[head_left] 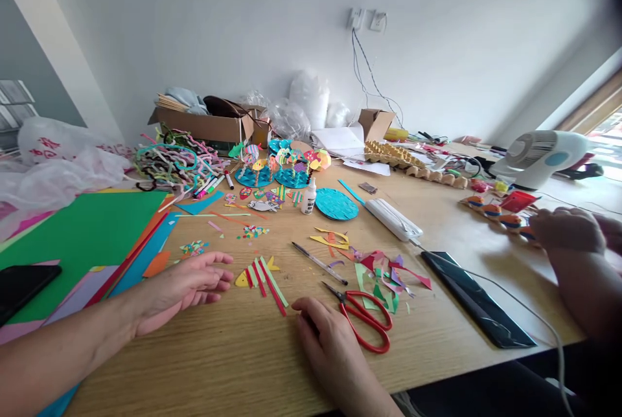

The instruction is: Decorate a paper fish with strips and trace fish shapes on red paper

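Observation:
My left hand (194, 284) is over the table, fingers stretched out and slightly apart, with nothing in it. Just right of its fingertips lies a yellow paper fish (241, 279) with red, green and white paper strips (265, 281) across it. My right hand (328, 336) rests on the wood with its fingers curled in, close to the lower ends of the strips; no held thing shows. Beside it lie red-handled scissors (372, 323), slightly spread. A pen (318, 263) lies beyond them, and coloured paper scraps (389, 274) are scattered to the right.
Coloured paper sheets (97, 223) and a black phone (29, 284) are at left. Farther back stand a glue bottle (309, 198), a blue disc (337, 203), pipe cleaners (184, 161) and finished paper fish (257, 159). Another person's hands (568, 229) work at right, near a white fan (539, 155).

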The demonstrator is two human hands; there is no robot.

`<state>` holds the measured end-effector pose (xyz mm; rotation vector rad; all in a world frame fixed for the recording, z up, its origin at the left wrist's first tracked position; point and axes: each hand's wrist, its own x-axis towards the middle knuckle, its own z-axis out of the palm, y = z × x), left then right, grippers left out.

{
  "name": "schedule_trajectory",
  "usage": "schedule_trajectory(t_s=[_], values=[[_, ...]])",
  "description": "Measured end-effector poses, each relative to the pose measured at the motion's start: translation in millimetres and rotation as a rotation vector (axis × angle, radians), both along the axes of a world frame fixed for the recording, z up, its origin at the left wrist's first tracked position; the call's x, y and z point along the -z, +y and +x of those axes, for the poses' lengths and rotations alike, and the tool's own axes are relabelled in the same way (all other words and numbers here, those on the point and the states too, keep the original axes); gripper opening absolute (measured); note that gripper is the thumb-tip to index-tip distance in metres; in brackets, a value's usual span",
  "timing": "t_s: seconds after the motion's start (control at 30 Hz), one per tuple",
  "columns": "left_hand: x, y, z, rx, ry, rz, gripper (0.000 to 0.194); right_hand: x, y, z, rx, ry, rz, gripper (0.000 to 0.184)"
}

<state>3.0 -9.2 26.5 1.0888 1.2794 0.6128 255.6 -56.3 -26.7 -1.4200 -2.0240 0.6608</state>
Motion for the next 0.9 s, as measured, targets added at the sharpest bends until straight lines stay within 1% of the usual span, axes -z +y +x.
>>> schedule_trajectory(t_s=[0.07,0.13,0.17,0.23,0.3,0.33,0.4,0.5,0.57,0.63,0.73,0.9], values=[[-0.5,0.9,2.2,0.000,0.011,0.001,0.043,0.6,0.1,0.3,0.003,0.003,0.004,0.019],[1.9,2.6,2.3,0.035,0.060,0.040,0.041,0.9,0.3,0.4,0.004,0.005,0.010,0.020],[4.2,3.6,1.9,0.078,0.137,0.113,0.038,0.9,0.5,0.5,0.003,0.005,0.012,0.021],[10.3,5.6,1.5,0.190,0.370,0.344,0.034,0.4,0.8,0.5,0.001,0.006,0.010,0.021],[17.2,6.5,1.9,0.276,0.577,0.571,0.035,-0.3,1.0,0.5,0.001,0.006,0.001,0.021],[20.5,6.1,2.5,0.293,0.630,0.638,0.036,-0.6,1.1,0.5,-0.001,0.006,-0.003,0.021],[26.8,3.4,3.8,0.321,0.671,0.728,0.040,-0.8,1.2,0.6,-0.008,0.009,0.000,0.021],[35.9,-2.7,4.0,0.433,0.818,0.995,0.050,-1.0,1.6,1.6,-0.011,0.023,0.017,0.021],[42.0,-5.6,2.6,0.499,0.916,1.149,0.053,-2.7,2.6,2.8,-0.011,0.043,0.010,0.021],[47.5,-6.8,1.1,0.530,0.948,1.201,0.053,-6.9,4.8,3.8,-0.022,0.075,0.000,0.022],[53.6,-6.9,1.4,0.542,0.938,1.221,0.053,-18.3,11.6,2.9,-0.056,0.097,-0.005,0.021],[60.6,-10.4,7.3,0.509,0.969,1.235,0.050,-45.7,36.5,-13.4,-0.117,-0.026,-0.062,0.022]])
